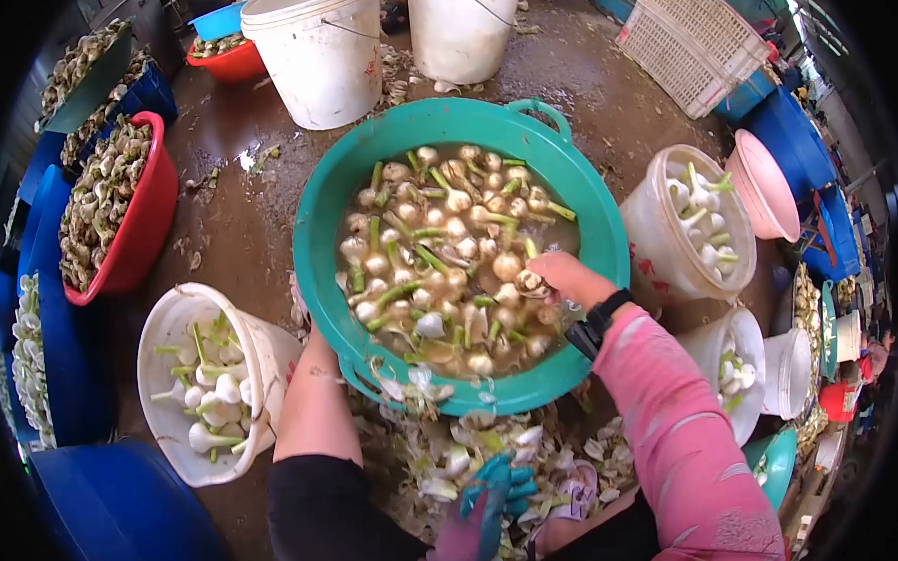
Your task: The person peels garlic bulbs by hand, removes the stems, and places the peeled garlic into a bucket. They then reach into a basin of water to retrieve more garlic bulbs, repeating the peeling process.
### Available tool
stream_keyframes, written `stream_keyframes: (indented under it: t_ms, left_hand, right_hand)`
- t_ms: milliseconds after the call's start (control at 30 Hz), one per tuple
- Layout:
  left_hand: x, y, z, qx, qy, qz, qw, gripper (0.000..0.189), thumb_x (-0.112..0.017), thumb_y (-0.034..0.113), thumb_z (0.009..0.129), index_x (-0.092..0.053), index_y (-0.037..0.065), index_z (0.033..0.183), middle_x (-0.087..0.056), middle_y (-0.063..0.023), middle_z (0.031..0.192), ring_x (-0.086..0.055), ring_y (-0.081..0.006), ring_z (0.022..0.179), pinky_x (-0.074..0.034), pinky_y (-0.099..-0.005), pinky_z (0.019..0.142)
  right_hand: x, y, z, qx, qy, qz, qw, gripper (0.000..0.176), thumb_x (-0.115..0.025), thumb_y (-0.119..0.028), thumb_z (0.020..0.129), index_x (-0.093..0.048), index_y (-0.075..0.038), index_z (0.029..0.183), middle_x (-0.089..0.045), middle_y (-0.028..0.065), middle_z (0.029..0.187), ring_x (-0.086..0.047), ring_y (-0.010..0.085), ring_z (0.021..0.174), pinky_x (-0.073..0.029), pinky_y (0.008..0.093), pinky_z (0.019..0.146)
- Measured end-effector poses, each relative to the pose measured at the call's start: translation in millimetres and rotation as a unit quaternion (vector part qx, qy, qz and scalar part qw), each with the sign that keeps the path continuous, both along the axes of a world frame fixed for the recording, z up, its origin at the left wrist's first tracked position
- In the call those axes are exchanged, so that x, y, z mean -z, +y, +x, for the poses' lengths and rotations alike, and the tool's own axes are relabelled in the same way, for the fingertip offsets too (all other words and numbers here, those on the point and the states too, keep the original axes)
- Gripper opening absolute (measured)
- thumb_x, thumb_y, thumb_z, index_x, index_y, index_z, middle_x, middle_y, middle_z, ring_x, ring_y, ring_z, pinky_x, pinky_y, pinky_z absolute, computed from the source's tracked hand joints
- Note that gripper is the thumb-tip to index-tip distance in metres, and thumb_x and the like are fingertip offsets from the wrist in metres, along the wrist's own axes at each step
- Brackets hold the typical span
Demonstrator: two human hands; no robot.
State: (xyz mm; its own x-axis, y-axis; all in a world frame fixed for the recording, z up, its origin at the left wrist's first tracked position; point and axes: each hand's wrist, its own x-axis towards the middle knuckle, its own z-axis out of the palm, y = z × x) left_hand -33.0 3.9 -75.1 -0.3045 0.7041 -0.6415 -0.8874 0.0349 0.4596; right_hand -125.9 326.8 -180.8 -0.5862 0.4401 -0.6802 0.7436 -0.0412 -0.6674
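In front of me a green basin (315, 275) holds many garlic bulbs (456, 201) with short green stems in murky water. My right hand (568, 276), bare with a black watch at the wrist, reaches over the basin's right side. Its fingers are closed around a garlic bulb (531, 283) at the water's surface. Low between my knees, my left hand (491, 497) wears a teal and purple glove. Its fingers are apart with nothing seen in them, above a heap of garlic peels (455, 453).
A white bucket (260, 386) of peeled garlic stands left, another white bucket (666, 263) right. A red tub (155, 221) of unpeeled garlic is far left. White buckets (323, 67) stand behind the basin. A cream crate (693, 44) leans at the back right. The floor (217, 140) is wet.
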Motion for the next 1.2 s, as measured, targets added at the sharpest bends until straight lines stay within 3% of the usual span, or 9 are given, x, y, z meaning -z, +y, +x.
stream_keyframes:
  t_ms: [100,233,333,533,600,633,700,867,1200]
  left_hand:
    - [2,2,9,-0.051,-0.022,-0.004,0.998,0.048,-0.041,0.036,0.088,-0.034,0.006,0.125,-0.053,-0.0098,0.108,-0.053,-0.0186,0.091,-0.043,-0.0290,0.076]
    - [-12,17,8,-0.021,0.347,0.030,0.937,0.051,-0.044,0.017,0.088,-0.021,0.003,0.131,-0.045,-0.0074,0.112,-0.047,-0.0126,0.095,-0.043,-0.0277,0.079]
    - [-11,11,13,0.016,0.202,0.121,0.972,0.036,-0.043,0.024,0.087,-0.038,0.008,0.119,-0.048,-0.0041,0.107,-0.050,-0.0153,0.094,-0.044,-0.0313,0.079]
    - [-34,-12,48,-0.047,0.152,0.130,0.979,0.034,-0.041,0.035,0.087,-0.047,0.010,0.111,-0.054,-0.0023,0.098,-0.053,-0.0143,0.086,-0.044,-0.0300,0.069]
    - [-33,-19,51,0.028,0.304,0.041,0.951,0.033,-0.042,0.036,0.087,-0.051,0.010,0.105,-0.056,-0.0018,0.094,-0.053,-0.0142,0.085,-0.044,-0.0288,0.070]
    - [-42,-21,59,0.053,0.579,0.010,0.814,0.030,-0.042,0.036,0.087,-0.054,0.011,0.098,-0.057,0.0003,0.091,-0.053,-0.0130,0.083,-0.043,-0.0282,0.070]
    - [-30,-21,63,-0.005,0.126,0.117,0.985,0.025,-0.041,0.036,0.087,-0.054,0.017,0.096,-0.057,0.0019,0.090,-0.053,-0.0108,0.082,-0.043,-0.0283,0.066]
    - [-48,-42,60,0.089,0.196,0.199,0.956,0.038,-0.045,0.033,0.086,-0.046,0.006,0.112,-0.056,-0.0088,0.098,-0.057,-0.0227,0.079,-0.046,-0.0325,0.065]
    - [-52,-31,93,-0.021,0.392,0.070,0.917,0.037,-0.041,0.034,0.088,-0.047,0.005,0.111,-0.054,-0.0028,0.089,-0.053,-0.0109,0.075,-0.043,-0.0231,0.061]
  right_hand:
    - [-82,-56,43,0.048,0.025,-0.212,0.976,0.024,-0.042,-0.024,0.087,-0.057,-0.005,0.089,-0.062,0.0100,0.072,-0.057,0.0205,0.045,-0.045,0.0262,0.036]
    - [-129,-132,112,0.005,0.050,-0.230,0.972,0.028,-0.039,-0.026,0.087,-0.057,-0.005,0.086,-0.060,0.0069,0.066,-0.055,0.0173,0.045,-0.042,0.0236,0.036]
    - [-140,-156,154,-0.060,0.078,-0.198,0.975,0.030,-0.036,-0.025,0.087,-0.056,-0.003,0.079,-0.060,0.0077,0.066,-0.054,0.0155,0.044,-0.041,0.0255,0.039]
    - [-198,-192,216,-0.162,0.287,0.186,0.925,0.033,-0.048,-0.032,0.084,-0.054,-0.001,0.075,-0.054,0.0114,0.061,-0.056,0.0227,0.057,-0.042,0.0343,0.052]
    - [-205,-199,224,-0.238,0.304,0.329,0.861,0.029,-0.053,-0.032,0.078,-0.056,-0.003,0.077,-0.055,0.0162,0.072,-0.054,0.0331,0.069,-0.042,0.0397,0.059]
    - [-209,-203,229,-0.217,0.329,0.325,0.860,0.029,-0.053,-0.032,0.077,-0.056,-0.003,0.075,-0.054,0.0174,0.071,-0.054,0.0335,0.069,-0.043,0.0404,0.060]
    - [-204,-207,235,-0.224,0.302,0.352,0.857,0.030,-0.051,-0.032,0.077,-0.056,-0.003,0.072,-0.055,0.0196,0.072,-0.054,0.0350,0.070,-0.043,0.0417,0.060]
    - [-206,-205,243,-0.275,0.347,0.219,0.870,0.028,-0.046,-0.025,0.081,-0.053,0.001,0.079,-0.054,0.0214,0.070,-0.053,0.0378,0.070,-0.040,0.0415,0.062]
    - [-178,-208,250,-0.311,0.289,0.288,0.858,0.020,-0.042,-0.020,0.083,-0.049,-0.001,0.082,-0.055,0.0183,0.074,-0.054,0.0359,0.071,-0.041,0.0426,0.062]
